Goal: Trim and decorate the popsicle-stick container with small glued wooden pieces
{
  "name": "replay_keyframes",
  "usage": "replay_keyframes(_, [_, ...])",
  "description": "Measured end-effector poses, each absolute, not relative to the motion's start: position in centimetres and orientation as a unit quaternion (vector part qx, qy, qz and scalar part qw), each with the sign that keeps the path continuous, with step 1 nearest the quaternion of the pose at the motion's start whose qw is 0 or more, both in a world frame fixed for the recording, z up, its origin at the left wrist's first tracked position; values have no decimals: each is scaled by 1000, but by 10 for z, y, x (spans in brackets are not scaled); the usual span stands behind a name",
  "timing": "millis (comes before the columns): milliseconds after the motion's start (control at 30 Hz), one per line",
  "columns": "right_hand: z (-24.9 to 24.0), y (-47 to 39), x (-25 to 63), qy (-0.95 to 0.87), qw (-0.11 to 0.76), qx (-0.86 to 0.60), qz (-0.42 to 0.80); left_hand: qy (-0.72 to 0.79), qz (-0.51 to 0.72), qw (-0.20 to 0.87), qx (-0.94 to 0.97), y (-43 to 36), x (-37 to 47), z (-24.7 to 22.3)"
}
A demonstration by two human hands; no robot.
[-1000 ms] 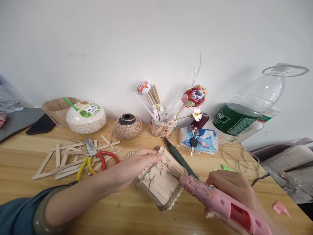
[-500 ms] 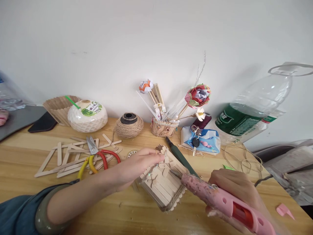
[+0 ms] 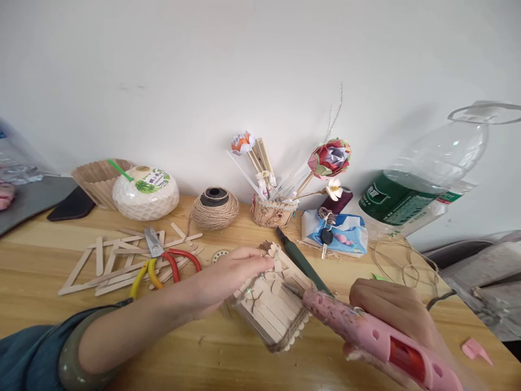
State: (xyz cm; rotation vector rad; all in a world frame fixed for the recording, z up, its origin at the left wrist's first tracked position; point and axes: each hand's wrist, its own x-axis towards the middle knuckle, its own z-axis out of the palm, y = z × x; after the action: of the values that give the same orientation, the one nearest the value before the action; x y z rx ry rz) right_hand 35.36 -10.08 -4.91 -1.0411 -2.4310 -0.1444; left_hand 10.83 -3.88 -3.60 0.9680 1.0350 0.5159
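Observation:
My left hand (image 3: 234, 274) grips the upper left edge of a small box made of craft sticks (image 3: 272, 315), tilted above the table. Twine and a scalloped border run along its lower right edge, and small wooden flower shapes (image 3: 257, 303) sit on its face. Wrapped around a pink hot glue gun (image 3: 366, 331) is my right hand (image 3: 396, 312), coming from the right. The gun's metal nozzle (image 3: 292, 289) points at a small wooden piece on the box face; I cannot tell whether it touches. Behind the box lies a dark green pen-like tool (image 3: 303, 260).
Scissors (image 3: 163, 255) lie on loose craft sticks (image 3: 106, 266) at left. Along the wall stand a white coconut (image 3: 145, 195), a twine spool (image 3: 215, 209), a stick basket with paper flowers (image 3: 274, 212), a tissue pack (image 3: 350, 233) with keys, and a large plastic bottle (image 3: 407, 195).
Hardly anything differs. My right hand and the glue gun's rear have shifted very slightly right and down; my left hand and the box stay in place.

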Motion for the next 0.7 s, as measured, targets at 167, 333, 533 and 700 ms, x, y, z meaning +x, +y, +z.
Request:
replay_keyframes(167, [-46, -100, 352, -892, 239, -381, -55, 469, 238, 729, 438, -39, 108, -37])
replay_keyframes(333, [-48, -102, 357, -890, 244, -382, -45, 472, 238, 728, 436, -40, 108, -36])
replay_keyframes(533, [-50, -103, 364, -893, 228, -387, -28, 475, 245, 728, 431, -39, 108, -36])
replay_keyframes(700, [-50, -108, 365, -886, 226, -404, 13, 460, 256, 733, 430, -36, 105, -39])
